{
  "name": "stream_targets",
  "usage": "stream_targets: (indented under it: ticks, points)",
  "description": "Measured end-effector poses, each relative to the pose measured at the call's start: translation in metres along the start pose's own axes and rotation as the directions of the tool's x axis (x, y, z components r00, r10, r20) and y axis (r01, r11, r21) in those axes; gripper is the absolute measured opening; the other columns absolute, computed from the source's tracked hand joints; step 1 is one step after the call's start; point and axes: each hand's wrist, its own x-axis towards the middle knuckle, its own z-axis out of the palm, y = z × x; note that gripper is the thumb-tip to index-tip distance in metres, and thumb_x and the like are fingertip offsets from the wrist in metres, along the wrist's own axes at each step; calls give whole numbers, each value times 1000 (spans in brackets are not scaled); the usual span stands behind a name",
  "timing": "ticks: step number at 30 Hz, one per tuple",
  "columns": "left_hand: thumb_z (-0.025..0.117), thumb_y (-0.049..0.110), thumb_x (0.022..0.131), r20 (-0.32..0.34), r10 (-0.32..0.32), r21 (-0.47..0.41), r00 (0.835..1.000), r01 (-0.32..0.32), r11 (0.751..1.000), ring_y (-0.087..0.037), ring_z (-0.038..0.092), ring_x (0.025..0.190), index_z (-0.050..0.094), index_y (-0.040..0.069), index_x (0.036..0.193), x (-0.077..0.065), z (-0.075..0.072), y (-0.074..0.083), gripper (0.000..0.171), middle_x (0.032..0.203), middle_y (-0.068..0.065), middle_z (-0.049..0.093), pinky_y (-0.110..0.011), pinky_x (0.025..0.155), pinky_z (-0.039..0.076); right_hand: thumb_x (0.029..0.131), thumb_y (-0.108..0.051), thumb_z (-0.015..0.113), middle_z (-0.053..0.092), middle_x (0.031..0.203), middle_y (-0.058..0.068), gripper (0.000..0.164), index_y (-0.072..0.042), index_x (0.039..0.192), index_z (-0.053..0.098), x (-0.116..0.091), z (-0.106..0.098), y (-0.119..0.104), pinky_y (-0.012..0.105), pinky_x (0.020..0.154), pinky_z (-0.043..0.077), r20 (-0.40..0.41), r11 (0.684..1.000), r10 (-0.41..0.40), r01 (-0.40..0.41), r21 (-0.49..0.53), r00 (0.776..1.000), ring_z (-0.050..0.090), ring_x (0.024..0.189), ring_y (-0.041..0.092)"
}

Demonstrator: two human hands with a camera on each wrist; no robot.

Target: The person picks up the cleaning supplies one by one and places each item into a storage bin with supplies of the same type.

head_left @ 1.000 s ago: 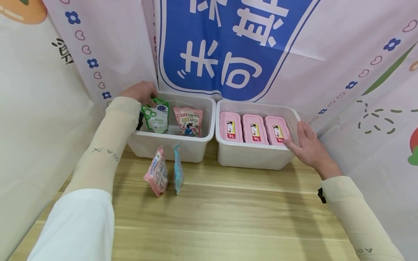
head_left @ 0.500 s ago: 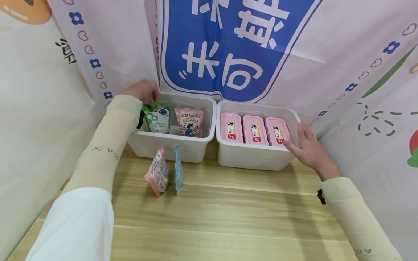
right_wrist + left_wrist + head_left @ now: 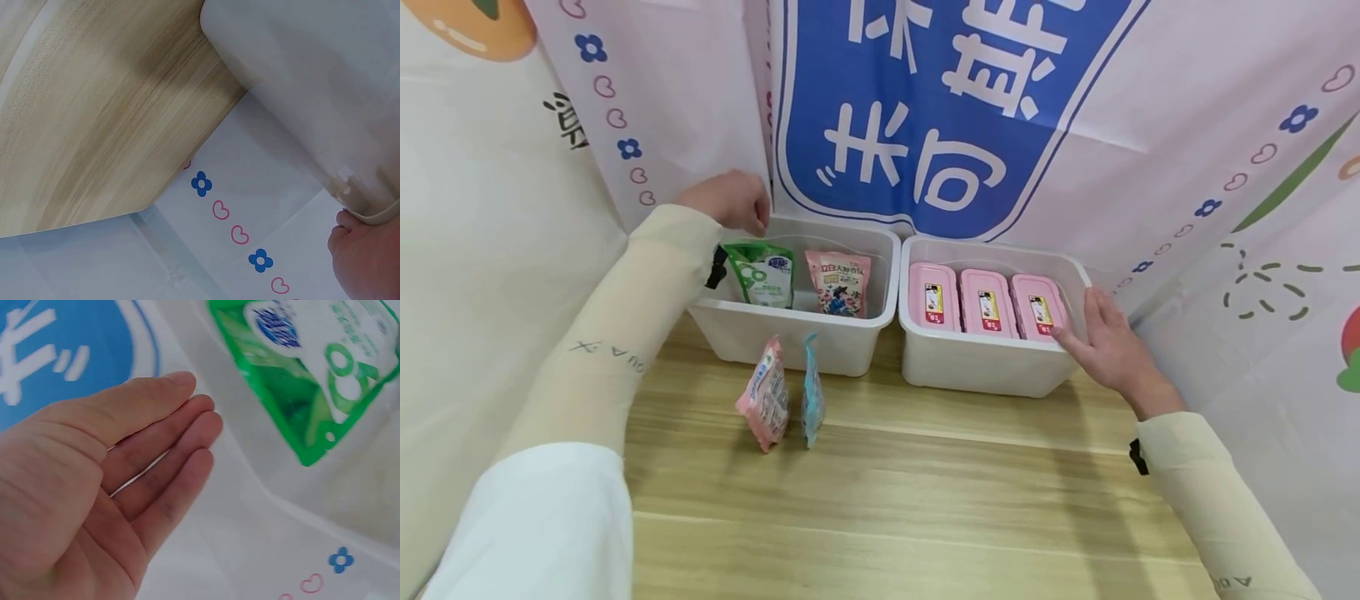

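In the head view my left hand (image 3: pixel 733 200) hovers over the back left corner of the left white bin (image 3: pixel 790 323). In the left wrist view its fingers are loosely extended, with nothing between them. Just apart from them stands a green and white pouch (image 3: pixel 312 369), leaning inside that bin. Beside that pouch is a pink pouch (image 3: pixel 841 283). My right hand (image 3: pixel 1112 346) rests on the front right corner of the right white bin (image 3: pixel 985 362), thumb on the front rim and fingers along the side. Three pink lidded boxes (image 3: pixel 988 302) stand in that bin.
On the wooden table (image 3: pixel 925 492), in front of the left bin, a pink pouch (image 3: pixel 766 398) and a blue pouch (image 3: pixel 812 396) stand on edge. A printed cloth (image 3: pixel 880 167) hangs close behind the bins, with more at both sides.
My left hand has let go of the green and white pouch and lifted slightly away, up and to the right. The right hand stays at its bin.
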Motion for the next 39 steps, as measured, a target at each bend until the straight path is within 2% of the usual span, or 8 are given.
stream_targets:
  ticks: [9,16,21,26,34,39]
  points:
    - [73,16,98,17,52,58,999,-53,997,-33,63,105,75,1,117,-32,-23,17,25,121,-22,73,-49,96,58,107,-61,40,-13,175,27,100,-1,166,-13,-1,-1,-2,78,124,13,-22,1000,-10,10,11,1000,0,162,54]
    - [74,19,98,28,67,91,997,-69,993,-30,66,100,77,2,115,-55,-28,21,24,114,-19,76,-45,90,60,108,-59,42,-15,175,28,101,1,165,-14,-1,-1,-1,78,125,12,-16,1000,-11,12,17,1000,-3,161,54]
    - [74,19,97,36,84,91,996,-87,992,-29,70,98,78,1,114,-74,-26,22,25,111,-19,77,-47,90,63,108,-61,40,-18,174,27,101,1,165,-16,0,0,2,78,124,11,-3,1000,-11,11,11,1000,-6,161,54]
    - [75,21,97,49,78,83,996,-82,993,-27,70,95,79,2,112,-92,-21,26,24,109,-17,78,-43,84,63,107,-62,40,-16,175,26,101,0,166,-15,0,0,1,79,124,12,-13,1000,-13,13,14,1000,-3,161,54]
    - [77,20,95,36,115,52,993,-117,992,-21,68,84,83,7,95,-114,-5,35,15,91,-6,79,-33,74,59,108,-60,41,-13,175,28,100,0,166,-14,-1,1,-1,79,123,13,-25,999,-28,29,18,999,0,161,55]
    - [78,20,94,31,121,9,992,-121,993,-20,69,81,82,7,90,-126,6,35,14,84,-5,78,-31,68,56,108,-57,43,-13,175,28,100,0,166,-13,-2,1,-2,79,124,13,-26,999,-36,37,28,999,-1,161,56]
